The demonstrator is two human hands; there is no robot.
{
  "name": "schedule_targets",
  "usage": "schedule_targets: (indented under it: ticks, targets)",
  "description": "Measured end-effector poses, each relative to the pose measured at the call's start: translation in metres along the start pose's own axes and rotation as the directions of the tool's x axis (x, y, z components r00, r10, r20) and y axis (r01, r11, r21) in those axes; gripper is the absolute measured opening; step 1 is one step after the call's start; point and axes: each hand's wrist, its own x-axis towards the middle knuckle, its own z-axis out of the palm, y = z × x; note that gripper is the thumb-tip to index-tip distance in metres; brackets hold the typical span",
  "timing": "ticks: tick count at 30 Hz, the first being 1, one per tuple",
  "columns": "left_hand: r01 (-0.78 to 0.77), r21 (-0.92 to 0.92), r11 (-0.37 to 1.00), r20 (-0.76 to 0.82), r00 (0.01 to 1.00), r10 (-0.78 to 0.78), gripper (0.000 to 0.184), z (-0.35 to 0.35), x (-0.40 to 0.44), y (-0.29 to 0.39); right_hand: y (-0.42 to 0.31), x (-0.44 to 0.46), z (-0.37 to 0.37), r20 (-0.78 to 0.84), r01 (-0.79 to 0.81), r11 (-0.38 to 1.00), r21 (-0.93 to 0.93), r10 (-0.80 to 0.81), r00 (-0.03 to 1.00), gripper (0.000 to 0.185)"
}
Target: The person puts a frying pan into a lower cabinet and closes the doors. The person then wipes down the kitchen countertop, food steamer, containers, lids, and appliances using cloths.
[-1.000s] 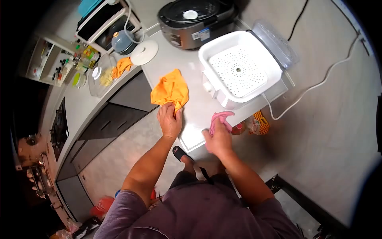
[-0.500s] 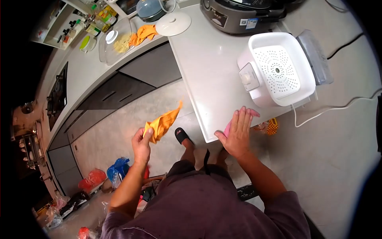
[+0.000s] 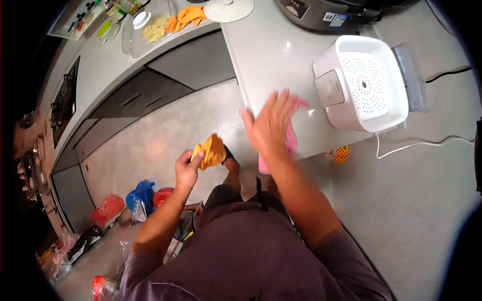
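One broad white, smooth-topped table (image 3: 266,55) stands before the person, its near edge close to the body. At its far side sits a dark grey, rounded electric cooker (image 3: 314,20), only partly in sight. Nearer, to the right, stands a white, square-sided plastic appliance (image 3: 346,113) with a base full of holes; a clear plastic cover (image 3: 411,80) lies just beyond its right wall. Toward the table's near left corner the right hand (image 3: 268,125), blurred, is spread wide over a soft pink cloth (image 3: 291,138) that shows past the fingers and below the palm; I cannot tell how firmly it presses. The left hand (image 3: 187,170) is off the table to the left, its grip pinched narrow on a crumpled orange cloth (image 3: 213,150).

I would call this step wiping the table top. The next move seems to call for a flat right palm, with the pink cloth kept under it and the orange one held clear.
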Motion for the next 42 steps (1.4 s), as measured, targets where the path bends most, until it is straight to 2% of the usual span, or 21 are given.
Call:
schedule_targets:
  ticks: [3, 4, 7, 8, 9, 12, 15, 16, 19, 20, 23, 24, 28, 31, 32, 33, 35, 36, 37, 40, 42]
  targets:
    - [-0.086, 0.083, 0.993, -0.004, 0.996, 0.087, 0.021, 0.002, 0.003, 0.012, -0.006, 0.055, 0.012, -0.069, -0.032, 0.999, 0.015, 0.033, 0.997, 0.106]
    - [-0.139, 0.086, 0.987, -0.002, 0.990, 0.139, 0.022, -0.003, 0.004, 0.009, -0.001, 0.050, 0.008, -0.029, 0.066, 0.998, 0.020, -0.065, 0.997, 0.107]
    - [-0.088, 0.072, 0.994, -0.041, 0.995, 0.091, 0.022, -0.020, -0.011, 0.009, 0.038, 0.023, -0.023, 0.065, 0.333, 0.943, 0.019, -0.334, 0.940, 0.111]
    - [-0.120, 0.119, 0.986, -0.063, 0.990, 0.128, 0.020, -0.028, -0.017, -0.003, 0.051, 0.005, -0.032, 0.091, 0.407, 0.913, 0.019, -0.407, 0.909, 0.115]
    - [-0.074, 0.090, 0.993, -0.091, 0.992, 0.083, 0.020, -0.033, -0.027, -0.015, 0.058, -0.012, -0.039, 0.119, 0.478, 0.878, 0.023, -0.477, 0.871, 0.118]
    - [0.058, 0.010, 0.998, -0.148, 0.987, -0.056, 0.019, -0.045, -0.062, -0.038, 0.060, -0.046, -0.059, 0.112, 0.461, 0.873, 0.159, -0.480, 0.870, 0.129]
    - [0.141, 0.043, 0.989, -0.143, 0.981, -0.134, 0.019, -0.058, -0.095, -0.062, 0.060, -0.065, -0.069, 0.282, 0.495, 0.867, 0.048, -0.487, 0.826, 0.135]
    - [0.143, 0.047, 0.989, -0.154, 0.979, -0.134, 0.019, -0.061, -0.101, -0.073, 0.060, -0.069, -0.060, 0.257, 0.485, 0.874, 0.031, -0.476, 0.841, 0.139]
    - [0.177, -0.023, 0.984, -0.208, 0.962, -0.177, 0.019, -0.072, -0.109, -0.095, 0.029, -0.060, -0.047, 0.190, 0.361, 0.931, -0.045, -0.347, 0.918, 0.131]
    - [0.191, -0.101, 0.976, -0.224, 0.952, -0.209, 0.019, -0.076, -0.107, -0.105, 0.018, -0.053, -0.037, 0.185, 0.275, 0.957, -0.098, -0.254, 0.949, 0.120]
    - [0.215, -0.290, 0.932, -0.254, 0.922, -0.292, 0.018, -0.085, -0.095, -0.109, -0.003, 0.000, -0.001, 0.012, 0.182, 0.970, -0.165, -0.182, 0.983, 0.111]
    - [0.215, -0.263, 0.940, -0.257, 0.924, -0.283, 0.018, -0.091, -0.090, -0.111, -0.015, 0.028, 0.003, 0.039, 0.106, 0.986, -0.130, -0.101, 0.994, 0.108]
    - [0.177, -0.331, 0.927, -0.265, 0.925, -0.271, 0.019, -0.105, -0.069, -0.087, -0.044, 0.168, 0.050, -0.143, 0.013, 0.994, -0.112, -0.029, 0.989, 0.105]
    - [0.137, -0.239, 0.961, -0.283, 0.937, -0.204, 0.017, -0.126, -0.064, -0.068, -0.071, 0.231, 0.063, -0.240, -0.111, 0.981, -0.158, 0.071, 0.968, 0.090]
    - [0.075, -0.158, 0.985, -0.289, 0.950, -0.119, 0.016, -0.137, -0.064, -0.074, -0.073, 0.231, 0.061, -0.154, 0.013, 0.997, -0.075, -0.024, 0.988, 0.086]
    - [0.029, -0.072, 0.997, -0.284, 0.958, -0.048, 0.015, -0.149, -0.063, -0.082, -0.067, 0.221, 0.052, -0.082, 0.119, 0.993, 0.002, -0.119, 0.990, 0.082]
    - [0.002, 0.004, 1.000, -0.244, 0.970, -0.001, 0.015, -0.160, -0.060, -0.082, -0.038, 0.166, 0.045, -0.198, 0.329, 0.944, 0.020, -0.318, 0.927, 0.058]
    - [0.095, -0.076, 0.993, -0.194, 0.975, -0.108, 0.017, -0.175, -0.055, -0.118, -0.024, 0.139, 0.041, -0.251, 0.428, 0.904, 0.011, -0.411, 0.876, 0.047]
    - [0.052, -0.182, 0.982, -0.194, 0.977, -0.087, 0.017, -0.178, -0.048, -0.137, -0.015, 0.103, 0.019, -0.303, 0.559, 0.828, -0.043, -0.544, 0.782, 0.043]
    - [0.190, -0.176, 0.966, -0.111, 0.971, -0.211, 0.017, -0.191, -0.033, -0.123, 0.068, -0.001, -0.011, -0.142, 0.490, 0.872, 0.011, -0.484, 0.864, 0.067]
    - [0.220, -0.159, 0.963, -0.089, 0.968, -0.236, 0.018, -0.190, -0.014, -0.099, 0.105, -0.056, -0.053, -0.053, 0.252, 0.956, -0.148, -0.262, 0.964, 0.072]
